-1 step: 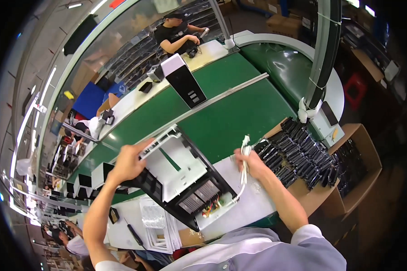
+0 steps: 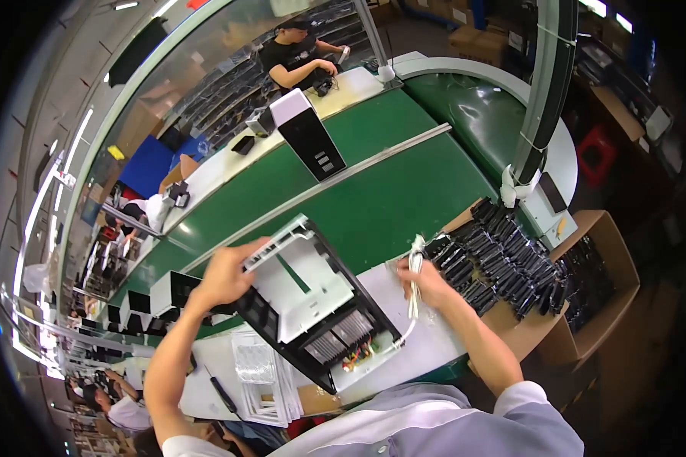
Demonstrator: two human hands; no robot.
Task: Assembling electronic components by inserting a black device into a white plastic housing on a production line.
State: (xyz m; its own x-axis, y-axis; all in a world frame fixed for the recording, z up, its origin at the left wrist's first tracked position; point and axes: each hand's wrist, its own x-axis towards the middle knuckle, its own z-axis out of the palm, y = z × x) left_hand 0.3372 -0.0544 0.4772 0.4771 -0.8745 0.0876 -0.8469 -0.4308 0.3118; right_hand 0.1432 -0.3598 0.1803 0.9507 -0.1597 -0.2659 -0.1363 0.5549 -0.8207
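The left hand (image 2: 225, 280) grips the upper left edge of an open black-and-white casing (image 2: 306, 308), fingers curled over its rim; the right hand (image 2: 430, 286) has its fingers closed around a folded white cord (image 2: 415, 288), which runs down to the casing's lower right corner; the casing is tilted above the white worktop (image 2: 434, 343), any contact below impossible to tell, its finned metal block (image 2: 335, 341) exposed; the step in hand appears to be steadying the casing while managing the cord; the next move seems to call for coordinated hands, with slack left in the cord.
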